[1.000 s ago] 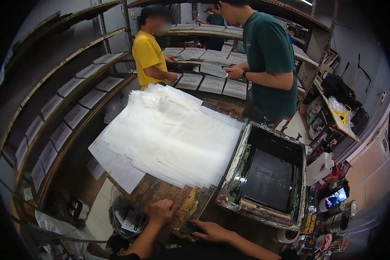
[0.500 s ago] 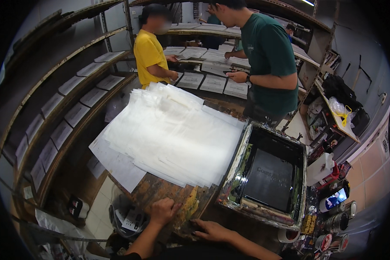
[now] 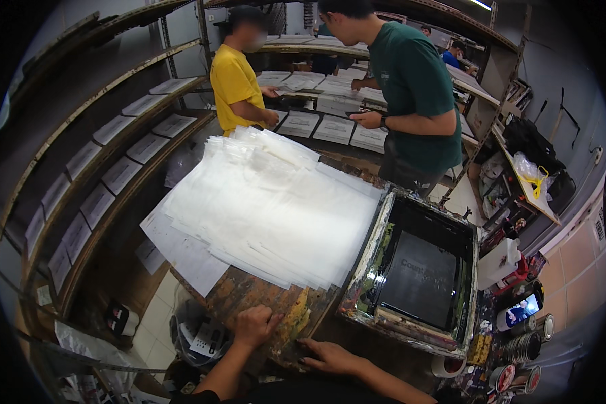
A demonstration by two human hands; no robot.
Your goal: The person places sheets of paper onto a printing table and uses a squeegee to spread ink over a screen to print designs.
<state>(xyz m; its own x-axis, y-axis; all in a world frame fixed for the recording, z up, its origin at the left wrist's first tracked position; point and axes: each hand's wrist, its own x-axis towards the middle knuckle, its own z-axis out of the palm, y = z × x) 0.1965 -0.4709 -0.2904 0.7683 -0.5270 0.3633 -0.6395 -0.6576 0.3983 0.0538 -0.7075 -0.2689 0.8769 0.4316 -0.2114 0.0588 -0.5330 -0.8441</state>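
Note:
My left hand (image 3: 254, 326) rests on the worn wooden table (image 3: 246, 296), its fingers curled under and nothing seen in them. To its right, at the near edge of the table, my right hand (image 3: 330, 356) lies palm down with fingers stretched out and apart, holding nothing. Beyond both hands spreads a large fanned stack of thin white translucent sheets (image 3: 276, 202). A framed printing screen (image 3: 417, 269) with dark mesh and a paint-smeared rim lies right of the stack. A wooden bar (image 3: 411, 323) sits along its near side.
Shelves with printed sheets (image 3: 121, 176) line the left. Across the table stand a person in yellow (image 3: 236, 87) and a person in green (image 3: 417, 87), by more sheets (image 3: 334, 129). Ink cans (image 3: 522, 347) and a lit phone (image 3: 520, 311) stand at the right.
The person in green has shifted slightly left, head lower over the sheets. A person in blue shows more at the back. My hands have stayed in place.

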